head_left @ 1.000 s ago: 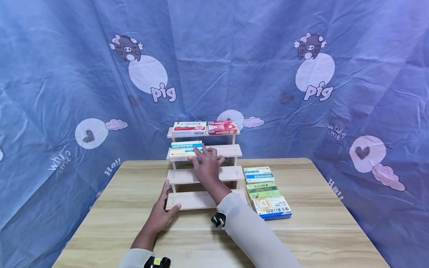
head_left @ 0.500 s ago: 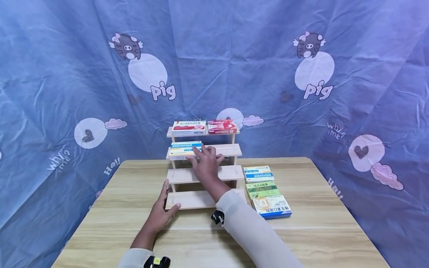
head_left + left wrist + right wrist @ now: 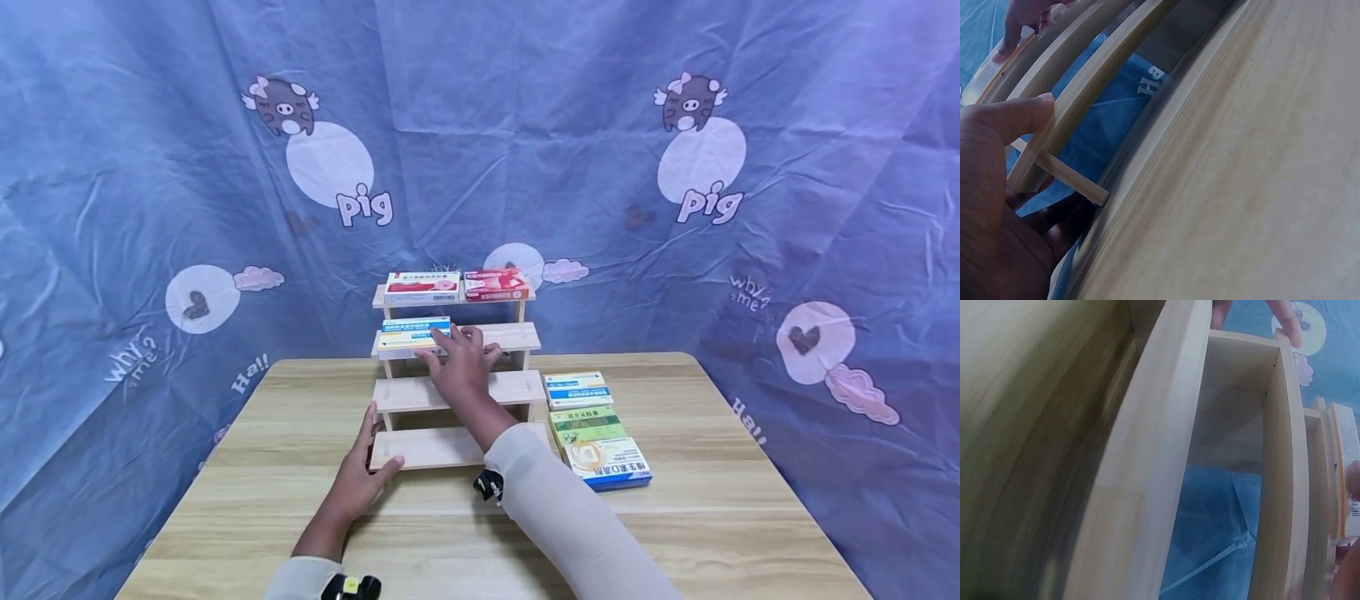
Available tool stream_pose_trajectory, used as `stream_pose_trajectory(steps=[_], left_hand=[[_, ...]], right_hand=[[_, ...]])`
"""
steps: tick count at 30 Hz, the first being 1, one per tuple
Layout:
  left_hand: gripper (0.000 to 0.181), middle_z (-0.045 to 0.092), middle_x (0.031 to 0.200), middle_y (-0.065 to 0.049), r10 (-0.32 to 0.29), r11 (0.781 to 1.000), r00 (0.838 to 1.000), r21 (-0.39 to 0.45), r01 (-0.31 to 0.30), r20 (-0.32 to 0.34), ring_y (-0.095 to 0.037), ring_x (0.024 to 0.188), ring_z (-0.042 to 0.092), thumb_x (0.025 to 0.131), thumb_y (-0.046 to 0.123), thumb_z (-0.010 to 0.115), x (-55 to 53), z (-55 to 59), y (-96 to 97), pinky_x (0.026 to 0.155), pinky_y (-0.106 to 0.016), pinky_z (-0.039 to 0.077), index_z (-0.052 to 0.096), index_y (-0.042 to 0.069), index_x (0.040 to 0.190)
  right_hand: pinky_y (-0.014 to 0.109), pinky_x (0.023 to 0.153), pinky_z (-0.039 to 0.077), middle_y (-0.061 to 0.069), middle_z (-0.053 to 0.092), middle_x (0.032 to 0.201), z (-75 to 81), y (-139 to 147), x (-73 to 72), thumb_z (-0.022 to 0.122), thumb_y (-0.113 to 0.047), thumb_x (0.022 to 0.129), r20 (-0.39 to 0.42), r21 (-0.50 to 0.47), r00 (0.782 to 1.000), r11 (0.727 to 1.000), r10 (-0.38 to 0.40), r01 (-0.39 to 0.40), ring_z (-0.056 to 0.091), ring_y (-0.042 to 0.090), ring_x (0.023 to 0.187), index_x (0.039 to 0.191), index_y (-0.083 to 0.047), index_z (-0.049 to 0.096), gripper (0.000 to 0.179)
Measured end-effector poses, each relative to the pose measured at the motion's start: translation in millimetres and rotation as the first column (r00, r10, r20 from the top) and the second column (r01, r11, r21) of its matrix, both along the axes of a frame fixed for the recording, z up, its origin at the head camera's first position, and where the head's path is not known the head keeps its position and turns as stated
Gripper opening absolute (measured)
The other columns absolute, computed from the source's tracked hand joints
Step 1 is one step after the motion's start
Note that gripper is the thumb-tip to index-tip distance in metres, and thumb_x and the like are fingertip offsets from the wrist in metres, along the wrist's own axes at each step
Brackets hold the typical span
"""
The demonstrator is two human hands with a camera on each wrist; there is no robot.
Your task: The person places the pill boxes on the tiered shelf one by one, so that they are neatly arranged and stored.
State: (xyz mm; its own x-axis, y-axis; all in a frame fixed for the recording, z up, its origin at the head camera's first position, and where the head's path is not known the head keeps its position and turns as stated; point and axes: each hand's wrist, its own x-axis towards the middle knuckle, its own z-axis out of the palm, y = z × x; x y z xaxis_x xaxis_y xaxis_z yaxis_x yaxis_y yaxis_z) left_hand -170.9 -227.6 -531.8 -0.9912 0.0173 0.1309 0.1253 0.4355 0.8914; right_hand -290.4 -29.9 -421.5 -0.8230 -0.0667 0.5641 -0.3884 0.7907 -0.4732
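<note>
A four-step wooden display shelf (image 3: 431, 450) stands on the table. My left hand (image 3: 358, 482) grips the left end of its lowest step, thumb on the front edge and fingers around the side. On the left half of the second step from the top lies a white, blue and yellow medicine box (image 3: 405, 333). My right hand (image 3: 463, 371) holds this box at its right end, thumb at the front edge and index finger on top. The right wrist view shows the edge of the medicine box (image 3: 1342, 450) with fingertips against it.
On the top step sit a white-and-red medicine box (image 3: 422, 286) and a pink-red one (image 3: 497, 284). Right of the shelf, a blue-and-white box (image 3: 578, 390), a green box (image 3: 588, 424) and a white vitamin D drops box (image 3: 609, 463) lie in a column. A blue cloth (image 3: 517, 167) hangs behind.
</note>
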Motion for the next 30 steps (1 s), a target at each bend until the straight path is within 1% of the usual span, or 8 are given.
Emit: stream_pose_trajectory(steps=[5, 10, 13, 17, 20, 22, 27, 30], left_hand=[[0.109, 0.033, 0.176, -0.027, 0.004, 1.0, 1.0, -0.015, -0.003, 0.013, -0.049, 0.154, 0.049, 0.104, 0.027, 0.077, 0.6, 0.0, 0.0, 0.12, -0.059, 0.046, -0.003, 0.034, 0.178], [0.108, 0.034, 0.176, -0.027, 0.007, 0.999, 1.0, -0.033, -0.007, 0.009, -0.049, 0.155, 0.048, 0.104, 0.028, 0.077, 0.2, 0.1, 0.8, 0.122, -0.061, 0.044, -0.002, 0.03, 0.178], [0.109, 0.033, 0.176, -0.027, 0.007, 0.999, 1.0, -0.031, -0.006, 0.013, -0.049, 0.155, 0.048, 0.104, 0.026, 0.077, 0.3, 1.3, 1.5, 0.122, -0.061, 0.044, -0.003, 0.031, 0.178], [0.109, 0.033, 0.176, -0.027, 0.008, 1.0, 1.0, -0.03, -0.008, 0.016, -0.049, 0.155, 0.048, 0.105, 0.026, 0.076, 0.7, 1.9, 1.3, 0.122, -0.061, 0.044, -0.004, 0.033, 0.178], [0.108, 0.033, 0.176, -0.027, 0.008, 0.999, 1.0, -0.034, -0.008, 0.011, -0.049, 0.155, 0.048, 0.105, 0.027, 0.076, 0.0, 1.0, 1.0, 0.122, -0.061, 0.044, -0.004, 0.033, 0.177], [0.108, 0.033, 0.176, -0.028, 0.01, 0.999, 1.0, -0.036, -0.01, 0.009, -0.05, 0.155, 0.048, 0.105, 0.028, 0.076, -0.6, 0.4, 0.9, 0.122, -0.062, 0.044, -0.003, 0.033, 0.178], [0.109, 0.032, 0.176, -0.028, 0.008, 0.999, 1.0, -0.033, -0.007, 0.009, -0.051, 0.155, 0.047, 0.105, 0.028, 0.077, -0.7, 0.9, 0.9, 0.123, -0.063, 0.043, -0.004, 0.032, 0.178], [0.109, 0.032, 0.176, -0.028, 0.006, 0.999, 1.0, -0.032, -0.005, 0.011, -0.051, 0.155, 0.046, 0.105, 0.027, 0.077, -0.2, 1.6, 0.9, 0.123, -0.063, 0.043, -0.004, 0.033, 0.177]], right_hand=[[0.071, 0.111, 0.032, 0.01, 0.067, 0.155, -2.7, 2, 1.1, 0.081, -0.057, 0.093, -0.042, -0.013, 0.999, 1.0, 0.009, -0.01, 0.056, 0.031, 0.147, 0.145, -0.026, 0.073, 0.061], [0.073, 0.112, 0.032, 0.014, 0.063, 0.158, -6.2, 7, 5.5, 0.087, -0.053, 0.088, -0.084, -0.087, 0.996, 0.995, 0.042, -0.049, 0.052, 0.033, 0.153, 0.145, -0.021, 0.074, 0.066], [0.079, 0.114, 0.029, 0.016, 0.061, 0.16, -6.8, 11, 9.1, 0.088, -0.051, 0.086, -0.079, -0.133, 0.995, 0.989, 0.062, -0.072, 0.05, 0.035, 0.154, 0.144, -0.021, 0.074, 0.067], [0.078, 0.114, 0.026, 0.017, 0.06, 0.16, -9.9, 17, 12.6, 0.09, -0.046, 0.086, -0.08, -0.168, 0.993, 0.98, 0.09, -0.103, 0.05, 0.036, 0.153, 0.143, -0.02, 0.075, 0.065], [0.073, 0.112, 0.027, 0.018, 0.059, 0.161, -11.9, 24, 14.4, 0.09, -0.046, 0.087, -0.085, -0.176, 0.991, 0.978, 0.101, -0.115, 0.05, 0.036, 0.153, 0.143, -0.019, 0.075, 0.064], [0.072, 0.112, 0.026, 0.018, 0.058, 0.162, -12.3, 28, 15.5, 0.089, -0.045, 0.088, -0.084, -0.179, 0.991, 0.977, 0.103, -0.116, 0.049, 0.036, 0.153, 0.144, -0.018, 0.074, 0.064], [0.073, 0.112, 0.024, 0.018, 0.055, 0.165, -11.7, 38, 18.3, 0.09, -0.042, 0.089, -0.088, -0.217, 0.99, 0.968, 0.109, -0.126, 0.048, 0.04, 0.153, 0.144, -0.015, 0.074, 0.063], [0.077, 0.113, 0.023, 0.019, 0.054, 0.166, -11.0, 44, 19.9, 0.091, -0.039, 0.088, -0.103, -0.233, 0.988, 0.963, 0.111, -0.133, 0.048, 0.042, 0.153, 0.142, -0.014, 0.075, 0.062]])
